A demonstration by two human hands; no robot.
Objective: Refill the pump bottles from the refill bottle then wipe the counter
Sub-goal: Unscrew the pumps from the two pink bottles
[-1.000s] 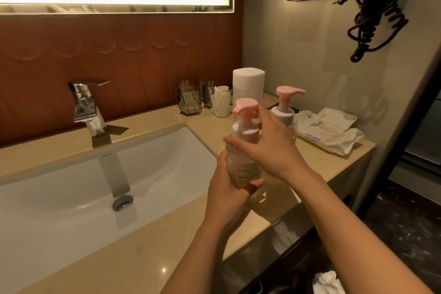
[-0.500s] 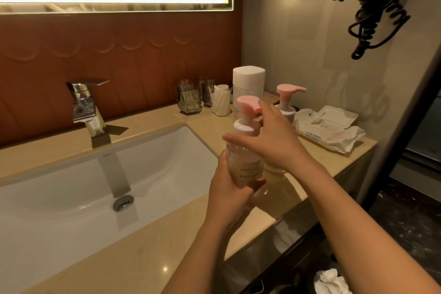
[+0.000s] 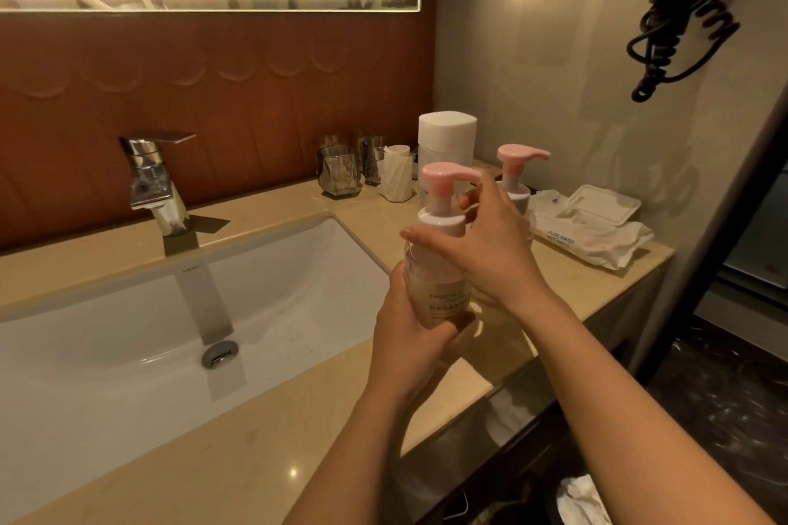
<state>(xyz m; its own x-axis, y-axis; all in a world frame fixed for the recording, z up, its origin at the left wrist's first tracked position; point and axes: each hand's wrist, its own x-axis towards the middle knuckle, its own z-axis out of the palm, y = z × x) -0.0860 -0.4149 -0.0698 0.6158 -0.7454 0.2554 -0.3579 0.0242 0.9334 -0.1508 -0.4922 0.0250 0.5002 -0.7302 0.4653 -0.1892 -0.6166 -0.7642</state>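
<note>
A clear pump bottle (image 3: 435,290) with a pink pump head (image 3: 447,179) is held above the beige counter (image 3: 298,431), right of the sink. My left hand (image 3: 405,337) grips its body from below. My right hand (image 3: 482,243) is curled round its white collar, under the pump head. A second pink-topped pump bottle (image 3: 516,175) stands on the counter behind my right hand. A tall white-capped refill bottle (image 3: 445,141) stands behind the held bottle, partly hidden by it.
A white sink (image 3: 170,311) with a chrome tap (image 3: 149,179) fills the left. Glass tumblers (image 3: 341,175) stand by the back wall. An open pack of wet wipes (image 3: 592,230) lies at the counter's right end. A coiled cord (image 3: 678,26) hangs on the wall.
The pump head has turned in my right hand's grip, its spout swinging toward the right. The bottle stays in my left hand at about the same place.
</note>
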